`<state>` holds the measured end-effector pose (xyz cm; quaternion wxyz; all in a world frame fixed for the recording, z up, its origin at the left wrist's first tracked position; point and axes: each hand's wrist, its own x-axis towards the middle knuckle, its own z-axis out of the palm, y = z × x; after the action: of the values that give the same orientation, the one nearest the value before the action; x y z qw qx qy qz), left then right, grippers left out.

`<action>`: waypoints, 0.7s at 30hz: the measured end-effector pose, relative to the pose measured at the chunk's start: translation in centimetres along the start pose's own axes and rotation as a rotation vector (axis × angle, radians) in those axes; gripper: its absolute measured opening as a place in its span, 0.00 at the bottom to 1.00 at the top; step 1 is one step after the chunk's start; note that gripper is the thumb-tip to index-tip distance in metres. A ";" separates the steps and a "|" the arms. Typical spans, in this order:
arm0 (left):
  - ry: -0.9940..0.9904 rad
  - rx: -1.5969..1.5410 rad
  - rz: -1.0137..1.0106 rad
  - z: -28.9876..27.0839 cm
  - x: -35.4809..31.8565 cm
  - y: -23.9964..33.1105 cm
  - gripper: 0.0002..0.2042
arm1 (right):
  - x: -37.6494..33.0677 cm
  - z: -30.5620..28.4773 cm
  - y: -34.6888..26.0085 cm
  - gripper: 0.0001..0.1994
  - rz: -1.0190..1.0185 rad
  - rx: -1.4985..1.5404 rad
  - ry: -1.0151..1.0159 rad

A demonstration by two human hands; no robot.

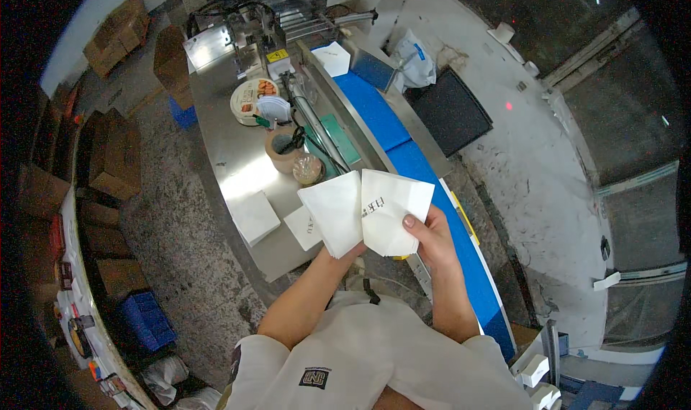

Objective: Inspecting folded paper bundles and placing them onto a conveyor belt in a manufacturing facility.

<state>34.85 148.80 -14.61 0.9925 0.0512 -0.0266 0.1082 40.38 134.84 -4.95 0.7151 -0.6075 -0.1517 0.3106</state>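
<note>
Two stacks of flat white paper pieces are held up side by side in front of my body. My left hand (348, 254) grips the left paper stack (332, 210) from below, its fingers mostly hidden by the paper. In my right hand (434, 239) is the right paper stack (392, 207), with the thumb pressed on its front face and dark print showing near its left edge. The inner edges of the stacks meet or nearly meet. Just left of them, a printed white paper piece (301, 226) and a thicker white stack (254, 218) lie on the metal table (229, 161).
A blue conveyor belt (421, 169) runs along the right, with a white stack (333, 59) at its far end. Tape rolls (282, 149), a round tub (252, 102) and a machine (248, 32) stand on the table. Cardboard boxes (115, 154) and a blue crate (147, 320) are at left.
</note>
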 end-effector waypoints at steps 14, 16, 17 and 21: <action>-0.003 0.036 0.009 -0.8 -0.2 0.3 0.29 | 0.0 0.3 0.0 0.22 -0.012 0.012 -0.013; -0.008 0.001 0.013 -0.6 -0.2 0.3 0.29 | 0.0 0.3 0.0 0.22 -0.011 0.003 -0.013; -0.007 0.015 0.025 -0.7 -0.3 0.3 0.29 | -0.1 0.4 0.0 0.22 -0.010 -0.006 -0.013; 0.008 -0.002 0.042 -1.2 -0.4 0.1 0.30 | -0.2 0.5 0.1 0.22 -0.016 -0.005 -0.011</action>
<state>34.44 148.98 -15.78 0.9901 0.0493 -0.0240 0.1293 39.91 135.17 -4.87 0.7154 -0.6063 -0.1614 0.3077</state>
